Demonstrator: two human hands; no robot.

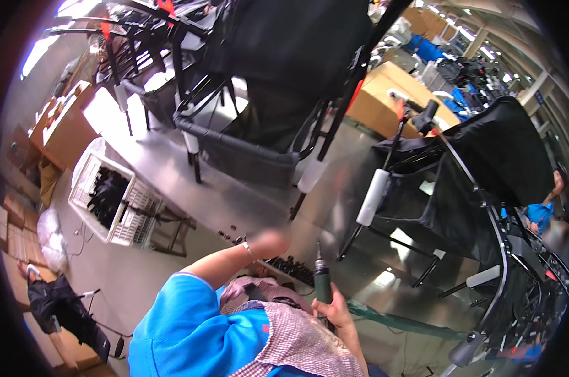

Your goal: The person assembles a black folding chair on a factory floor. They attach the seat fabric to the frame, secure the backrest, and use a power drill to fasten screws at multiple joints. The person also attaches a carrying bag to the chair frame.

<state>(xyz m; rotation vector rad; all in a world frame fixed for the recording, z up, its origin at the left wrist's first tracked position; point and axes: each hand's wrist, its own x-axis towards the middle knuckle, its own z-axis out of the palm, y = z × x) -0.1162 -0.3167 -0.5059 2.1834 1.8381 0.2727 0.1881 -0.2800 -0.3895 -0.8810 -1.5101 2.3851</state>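
My right hand (pixel 336 309) is closed around a dark power screwdriver (pixel 322 283), its thin bit pointing up and away from me. My left hand (pixel 270 244) reaches over the near edge of the metal table (pixel 234 204), beside a row of small black parts (pixel 291 269). Motion smears its fingers, so I cannot tell whether it holds anything. Ahead of both hands stands a black fabric seat on a tubular frame (pixel 284 69), with white sleeves (pixel 311 176) on its legs. A second black fabric frame (pixel 435 188) stands on the table to the right.
On the left, a white plastic basket (pixel 124 217) holds black parts. A folded black frame (pixel 58 308) leans near cardboard boxes (pixel 24 242). A large carton (pixel 385 94) sits beyond the table. At the far right, a co-worker in a blue sleeve (pixel 537 213) is beside the second frame.
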